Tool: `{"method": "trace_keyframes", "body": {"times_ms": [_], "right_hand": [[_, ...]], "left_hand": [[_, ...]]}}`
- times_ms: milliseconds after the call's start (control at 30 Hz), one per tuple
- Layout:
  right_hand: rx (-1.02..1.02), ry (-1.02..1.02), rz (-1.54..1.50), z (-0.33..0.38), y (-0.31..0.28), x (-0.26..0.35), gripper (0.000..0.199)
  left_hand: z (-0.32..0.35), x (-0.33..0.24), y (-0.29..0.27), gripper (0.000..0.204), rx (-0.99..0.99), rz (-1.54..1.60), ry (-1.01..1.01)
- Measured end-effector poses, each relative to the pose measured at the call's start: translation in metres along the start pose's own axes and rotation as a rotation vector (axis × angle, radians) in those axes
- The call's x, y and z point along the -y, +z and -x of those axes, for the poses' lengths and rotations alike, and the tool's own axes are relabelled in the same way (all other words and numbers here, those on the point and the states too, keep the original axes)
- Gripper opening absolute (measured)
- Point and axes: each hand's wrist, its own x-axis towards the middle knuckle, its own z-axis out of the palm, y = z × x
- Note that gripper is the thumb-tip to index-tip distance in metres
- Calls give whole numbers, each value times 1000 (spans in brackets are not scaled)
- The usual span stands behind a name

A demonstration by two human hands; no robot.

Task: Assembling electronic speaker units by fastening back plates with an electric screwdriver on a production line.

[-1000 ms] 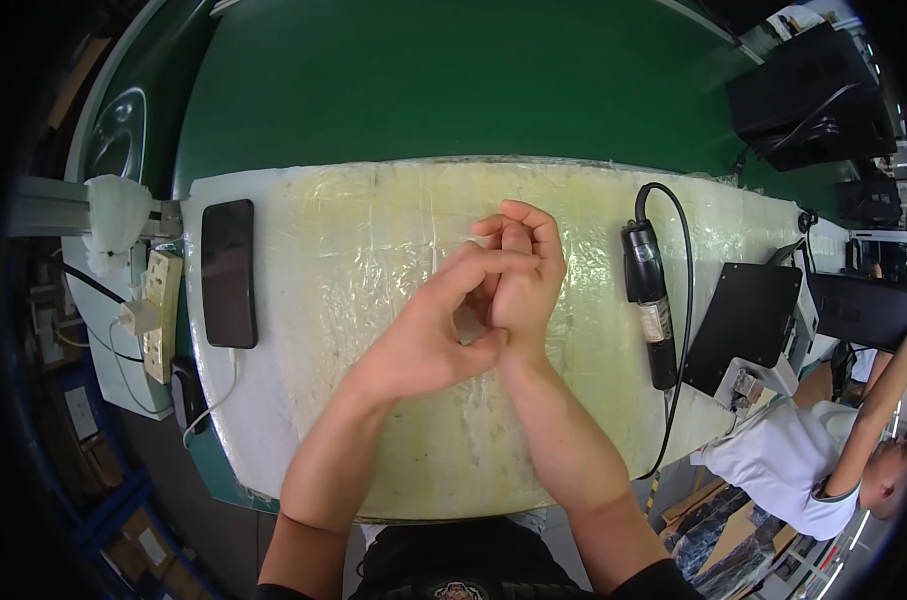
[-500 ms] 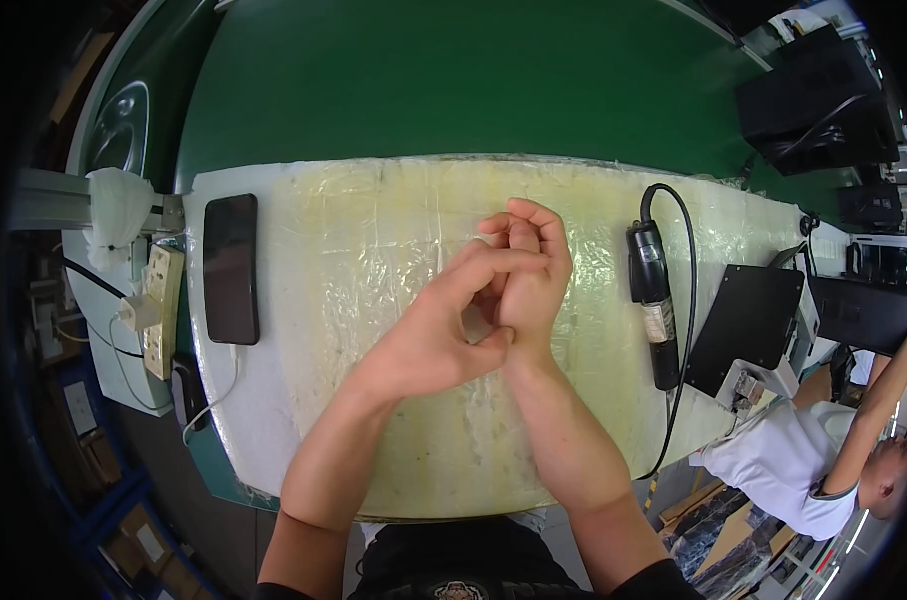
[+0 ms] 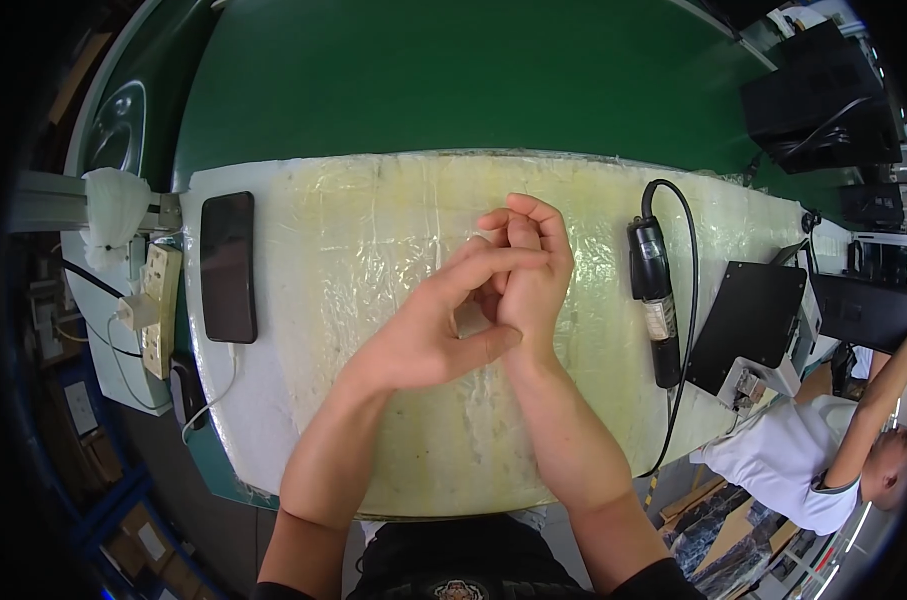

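Observation:
Both my hands are together above the middle of the plastic-covered work mat (image 3: 353,220). My left hand (image 3: 438,325) is closed round my right hand: its thumb presses at the right wrist and its index finger lies across the base of the right thumb. My right hand (image 3: 535,290) is raised, with its fingers half bent, somewhat apart and pointing left. I see no object in it, though its palm is partly hidden behind the left fingers.
A black phone (image 3: 228,268) with a white cable lies at left, by a power strip (image 3: 157,310). At right are a black corded electric screwdriver (image 3: 655,305) and a black flat panel (image 3: 748,325) on a metal stand. A person in a white shirt (image 3: 778,460) is at far right.
My left thumb has shifted slightly on the right wrist, and the gap between it and the left index finger has narrowed. The clasp otherwise stays the same.

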Motion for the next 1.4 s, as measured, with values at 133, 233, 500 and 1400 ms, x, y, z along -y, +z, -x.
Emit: {"method": "trace_keyframes", "body": {"times_ms": [133,233,500,1400], "right_hand": [[3,-11,-12,-1,0,-2,14],[7,-13,-26,-1,-2,-3,14],[13,2,-52,0,0,-2,14],[10,-8,-13,0,0,-2,15]], "left_hand": [[-1,-2,1,58,-4,-11,6],[0,-1,2,59,-7,-33,-14],[0,-4,2,59,-13,-59,-22],[-1,-7,4,60,-25,-99,-18]]}}
